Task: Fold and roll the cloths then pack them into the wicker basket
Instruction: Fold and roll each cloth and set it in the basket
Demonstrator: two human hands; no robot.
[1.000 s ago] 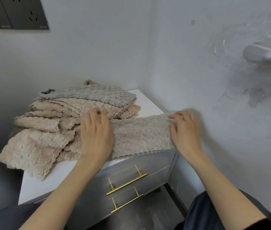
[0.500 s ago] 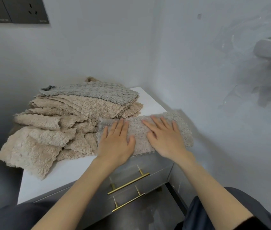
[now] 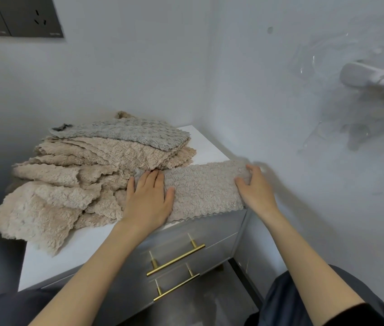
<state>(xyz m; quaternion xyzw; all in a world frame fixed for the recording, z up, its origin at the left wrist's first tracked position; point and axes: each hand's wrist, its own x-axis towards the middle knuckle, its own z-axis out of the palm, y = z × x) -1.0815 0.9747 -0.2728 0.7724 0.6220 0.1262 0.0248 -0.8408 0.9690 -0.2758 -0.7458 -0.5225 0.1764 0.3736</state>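
A beige fleecy cloth [image 3: 205,187], folded into a long strip, lies along the front right edge of the white cabinet top [image 3: 73,252]. My left hand [image 3: 149,198] presses flat on the strip's left end with straight fingers. My right hand [image 3: 255,189] grips the strip's right end, thumb on top and fingers curled over the far corner. A heap of beige cloths [image 3: 64,184] lies to the left, with a grey cloth [image 3: 125,134] on top. No wicker basket is in view.
The cabinet stands in a corner between two pale walls. Its grey drawers carry brass handles [image 3: 174,260]. A white wall fitting [image 3: 374,78] juts out at the upper right. Dark wall sockets [image 3: 17,17] sit at the upper left. My knees flank the cabinet front.
Both hands lay flat side by side on the middle of the strip; they have now slid apart to its two ends, and the right hand has taken hold of the right end.
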